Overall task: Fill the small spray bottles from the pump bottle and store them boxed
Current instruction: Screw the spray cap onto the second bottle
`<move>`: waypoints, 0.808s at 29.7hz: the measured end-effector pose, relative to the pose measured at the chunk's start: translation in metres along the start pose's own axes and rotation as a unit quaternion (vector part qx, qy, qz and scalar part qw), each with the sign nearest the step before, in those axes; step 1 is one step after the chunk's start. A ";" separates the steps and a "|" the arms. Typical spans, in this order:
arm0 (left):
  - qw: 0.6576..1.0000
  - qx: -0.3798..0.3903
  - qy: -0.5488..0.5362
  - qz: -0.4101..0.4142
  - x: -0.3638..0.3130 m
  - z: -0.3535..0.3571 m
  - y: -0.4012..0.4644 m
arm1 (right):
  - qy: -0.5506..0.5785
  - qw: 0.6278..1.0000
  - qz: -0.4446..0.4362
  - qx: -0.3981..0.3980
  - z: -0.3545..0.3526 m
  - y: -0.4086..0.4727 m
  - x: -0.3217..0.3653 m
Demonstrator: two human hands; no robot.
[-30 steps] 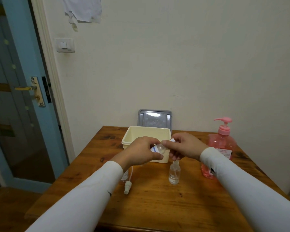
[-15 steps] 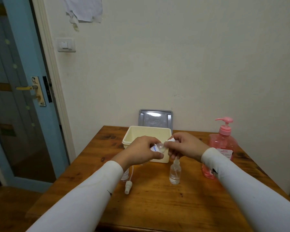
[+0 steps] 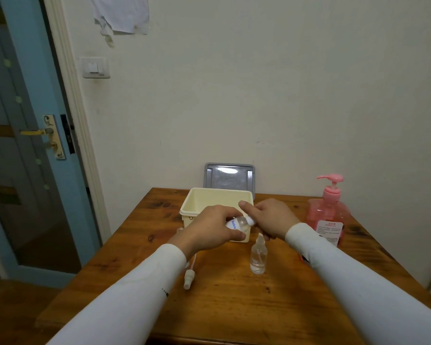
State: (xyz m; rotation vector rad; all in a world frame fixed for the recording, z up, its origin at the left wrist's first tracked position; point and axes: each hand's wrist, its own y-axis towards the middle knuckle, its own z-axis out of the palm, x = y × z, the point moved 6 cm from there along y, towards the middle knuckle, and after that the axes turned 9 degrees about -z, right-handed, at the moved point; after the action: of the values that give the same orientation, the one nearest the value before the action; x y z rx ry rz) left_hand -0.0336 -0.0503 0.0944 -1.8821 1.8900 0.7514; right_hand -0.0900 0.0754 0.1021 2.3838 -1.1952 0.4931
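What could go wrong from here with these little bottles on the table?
1. The left hand holds the small bottle on its side while the right hand works at its cap end; if that end is loose, liquid may spill onto the table.
2. The spray bottle stands right below the right hand; a wrist bump may topple it.
3. The loose sprayer lies by the left sleeve and may get swept off.

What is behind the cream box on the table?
A grey lid stands upright against the wall, directly behind the cream box. Its lower edge is hidden by the box rim, so whether it touches the box cannot be told.
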 end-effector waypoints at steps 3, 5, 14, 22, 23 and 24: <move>1.000 0.005 -0.021 -0.002 0.002 0.000 0.000 | 0.061 0.998 0.032 0.012 0.004 -0.001 -0.004; 0.999 0.002 -0.046 -0.006 0.001 -0.002 -0.001 | 0.168 0.984 0.052 -0.001 0.002 -0.003 -0.006; 0.956 0.081 -0.280 -0.040 -0.004 -0.004 -0.002 | 0.444 0.892 -0.070 0.046 0.008 0.001 -0.003; 0.982 -0.079 -0.169 -0.036 -0.009 -0.005 0.001 | 0.407 0.908 -0.048 -0.089 0.005 -0.001 0.003; 0.981 -0.075 -0.172 -0.039 -0.009 -0.005 0.001 | 0.399 0.911 -0.047 -0.097 0.004 -0.001 0.002; 0.980 -0.055 -0.187 -0.041 -0.010 -0.003 0.001 | 0.396 0.912 -0.049 -0.095 0.003 -0.002 0.001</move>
State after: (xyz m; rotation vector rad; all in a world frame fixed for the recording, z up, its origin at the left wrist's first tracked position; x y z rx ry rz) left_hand -0.0343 -0.0446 0.1031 -1.7210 1.5552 1.1128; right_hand -0.0875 0.0736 0.0995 1.7600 -0.6990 1.1114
